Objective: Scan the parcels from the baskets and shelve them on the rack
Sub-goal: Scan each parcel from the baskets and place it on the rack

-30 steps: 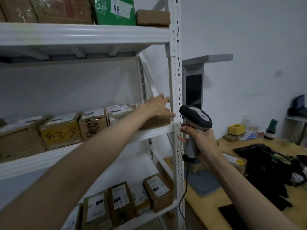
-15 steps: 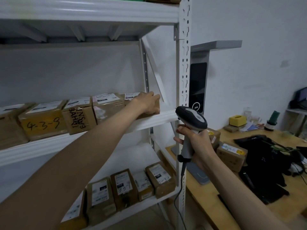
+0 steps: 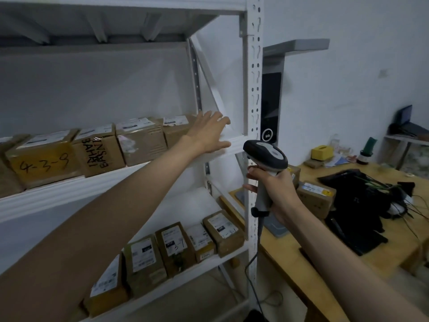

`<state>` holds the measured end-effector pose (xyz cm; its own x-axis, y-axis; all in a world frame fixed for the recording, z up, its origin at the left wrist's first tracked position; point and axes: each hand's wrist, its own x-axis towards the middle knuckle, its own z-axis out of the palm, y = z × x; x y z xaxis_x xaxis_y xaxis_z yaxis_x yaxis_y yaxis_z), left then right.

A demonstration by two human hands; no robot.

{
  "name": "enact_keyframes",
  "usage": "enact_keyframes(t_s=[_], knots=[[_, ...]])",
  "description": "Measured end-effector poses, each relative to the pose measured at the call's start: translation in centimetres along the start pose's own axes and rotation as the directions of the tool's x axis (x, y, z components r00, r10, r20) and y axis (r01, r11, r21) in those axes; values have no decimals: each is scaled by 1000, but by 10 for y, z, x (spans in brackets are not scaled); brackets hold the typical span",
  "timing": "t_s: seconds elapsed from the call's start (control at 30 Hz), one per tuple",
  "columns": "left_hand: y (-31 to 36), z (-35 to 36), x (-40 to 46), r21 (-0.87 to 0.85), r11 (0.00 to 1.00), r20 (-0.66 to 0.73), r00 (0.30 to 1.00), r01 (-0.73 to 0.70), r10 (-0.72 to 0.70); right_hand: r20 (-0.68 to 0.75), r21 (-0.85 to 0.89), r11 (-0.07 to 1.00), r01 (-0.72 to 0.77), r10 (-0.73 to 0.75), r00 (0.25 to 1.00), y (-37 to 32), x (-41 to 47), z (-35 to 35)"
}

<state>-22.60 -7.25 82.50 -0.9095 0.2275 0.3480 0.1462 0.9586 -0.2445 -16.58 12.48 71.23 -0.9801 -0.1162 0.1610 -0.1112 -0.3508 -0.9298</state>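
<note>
At the frame's centre the left hand [image 3: 210, 132] spreads its fingers, holding nothing, beside the last parcel [image 3: 177, 129] in the row on the rack's [image 3: 251, 94] middle shelf, while the right hand [image 3: 277, 194] grips a scanner [image 3: 267, 156] right of centre.

Place: parcel depot back room
Proof: white steel rack [image 3: 252, 94] lined with labelled cartons [image 3: 141, 141] (one hand-marked 4-3-9), corded barcode scanner [image 3: 267, 156], cluttered wooden desk [image 3: 290, 256]

brown labelled parcels [image 3: 141, 140] — one row, middle shelf | white rack [image 3: 251, 89] — upright
</note>
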Motion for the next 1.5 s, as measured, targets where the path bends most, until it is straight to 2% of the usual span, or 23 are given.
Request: enact_keyframes(t_s=[0.07, 0.2, 0.33, 0.4, 0.6, 0.77, 0.93, 1.13, 1.33, 1.5], knots=[[28, 5, -3, -50, 994, -77, 992, -99, 95, -47, -39, 999, -11, 9, 999, 0, -10, -11], [106, 29, -12, -179, 939, -137, 952, -294, 272, -207, -96, 993, -69, 48, 977, 4, -45, -54], [209, 72, -38, -306, 829, -111, 882, -468, 457, -409, -124, 979, -159, 96, 908, 25, -104, -126], [249, 93, -55, -372, 781, -87, 856, -502, 509, -475, -76, 977, -197, 139, 869, 38, -136, -156], [404, 172, -136, -554, 598, 78, 679, -579, 730, -712, 135, 960, -245, 266, 650, 96, -262, -257], [516, 242, -219, -645, 504, 248, 466, -575, 849, -843, 309, 924, -227, 376, 384, 161, -370, -322], [595, 321, -313, -705, 451, 375, 253, -547, 892, -862, 457, 870, -186, 484, 148, 243, -465, -368], [657, 433, -423, -746, 466, 512, 37, -475, 858, -798, 599, 785, -159, 602, -34, 354, -553, -411], [705, 557, -512, -708, 514, 616, -68, -485, 785, -710, 703, 696, -146, 698, -91, 462, -608, -452], [740, 660, -565, -648, 543, 663, -45, -534, 747, -627, 776, 613, -149, 775, -78, 549, -637, -485]])
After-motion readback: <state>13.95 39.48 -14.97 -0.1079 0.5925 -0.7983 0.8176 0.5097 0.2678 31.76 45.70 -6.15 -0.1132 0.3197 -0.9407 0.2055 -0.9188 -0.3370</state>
